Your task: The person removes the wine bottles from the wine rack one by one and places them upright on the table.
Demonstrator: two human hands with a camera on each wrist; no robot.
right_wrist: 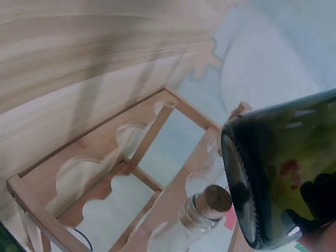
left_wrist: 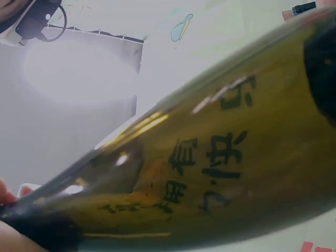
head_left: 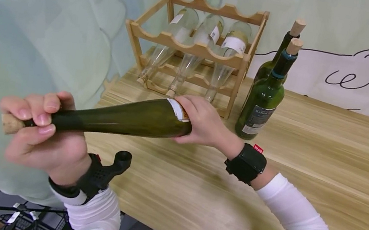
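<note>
A long-necked green wine bottle [head_left: 126, 118] is held nearly level above the table, with a cork [head_left: 10, 124] in its mouth. My left hand [head_left: 52, 146] grips its neck, the fingers and thumb wrapped just behind the cork. At the other end my right hand [head_left: 204, 124] holds the bottle around its base, partly covering a white label. In the left wrist view, the bottle's glass [left_wrist: 236, 173] fills much of the picture, with dark characters visible through or on it. The right wrist view shows the bottle's base [right_wrist: 262, 173] and dark fingertips near its lower edge.
Behind it stands a wooden wine rack [head_left: 188, 46] with three clear corked bottles [head_left: 206, 32] tilted neck-down toward me. To its right, a green bottle with a dark label [head_left: 263, 99] stands upright before another green bottle [head_left: 266, 68]. A printed cloth [head_left: 37, 39] hangs along the left.
</note>
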